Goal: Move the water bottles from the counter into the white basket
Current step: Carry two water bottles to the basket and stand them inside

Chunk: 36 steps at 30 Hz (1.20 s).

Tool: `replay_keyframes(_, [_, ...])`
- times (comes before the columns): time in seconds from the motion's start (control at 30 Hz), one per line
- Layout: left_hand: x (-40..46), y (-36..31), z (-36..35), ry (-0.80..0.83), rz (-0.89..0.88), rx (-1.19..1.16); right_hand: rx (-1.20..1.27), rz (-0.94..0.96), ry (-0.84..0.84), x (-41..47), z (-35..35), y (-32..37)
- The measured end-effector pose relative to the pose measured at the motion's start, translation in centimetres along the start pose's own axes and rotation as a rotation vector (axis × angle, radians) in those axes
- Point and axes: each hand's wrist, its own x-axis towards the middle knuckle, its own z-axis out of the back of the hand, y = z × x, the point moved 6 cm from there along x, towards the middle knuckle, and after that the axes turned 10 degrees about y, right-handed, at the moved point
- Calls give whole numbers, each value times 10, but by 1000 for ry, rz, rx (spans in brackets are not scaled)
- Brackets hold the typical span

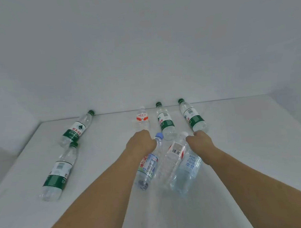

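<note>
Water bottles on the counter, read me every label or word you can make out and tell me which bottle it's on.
"农夫山泉": green-label bottle, far left.
"娃哈哈": red-and-white label bottle, at the back.
"山泉": blue-cap bottle, under the left hand.
"bon jour fore" and "本优": pale blue bottle, beside the right hand.
Barcodes, small print and the other green labels: too blurred to read.

Eight bottles (166, 120) lie on the tabletop (253, 142): four along the back wall (142, 52), one front-left, three clustered centre-front.

Clear glossy plastic water bottles (166, 125) with shiny printed labels lie around the hands (141, 143) on a smooth, matt white counter (253, 142).
</note>
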Motion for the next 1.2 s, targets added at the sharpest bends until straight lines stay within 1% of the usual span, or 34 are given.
replay_keyframes(0.03, [6,-1,-8,-1,20,46,27,19,-4,10,-7,0])
replay_keyframes(0.1, [19,1,-25,-60,49,153,-6,22,-25,33,-17,1])
replay_keyframes(0.2, [22,2,-47,-185,21,302,-160,-6,13,57,-32,6])
replay_keyframes(0.27, [19,8,-54,-239,6,334,-247,0,34,68,-38,13])
replay_keyframes(0.33, [16,19,-54,-221,43,310,-273,-16,57,77,-43,16])
replay_keyframes(0.37, [14,26,-54,-187,72,295,-243,-38,78,82,-47,13])
replay_keyframes(0.47, [9,51,-54,-51,191,192,4,-124,126,85,-63,0])
replay_keyframes(0.53, [10,65,-55,-1,254,139,85,-145,96,91,-69,-10])
replay_keyframes(0.63, [12,77,-60,21,255,131,166,-175,61,90,-78,-19])
replay_keyframes(0.73, [12,90,-62,-26,264,-19,297,-218,28,78,-81,-19])
replay_keyframes(0.83, [6,104,-59,-43,270,-225,521,-239,40,68,-86,-22])
replay_keyframes(0.9, [-4,107,-51,-46,219,-446,649,-202,61,57,-85,-17])
replay_keyframes(0.97, [-21,102,-35,-86,131,-583,729,-182,21,41,-80,-10])
replay_keyframes(1.0, [-33,98,-25,-124,88,-621,734,-173,-6,29,-76,-4])
replay_keyframes(1.07, [-63,90,-5,-208,18,-701,666,-106,-53,-1,-69,13])
replay_keyframes(1.2, [-134,79,36,-391,-35,-844,456,160,-80,-78,-55,69])
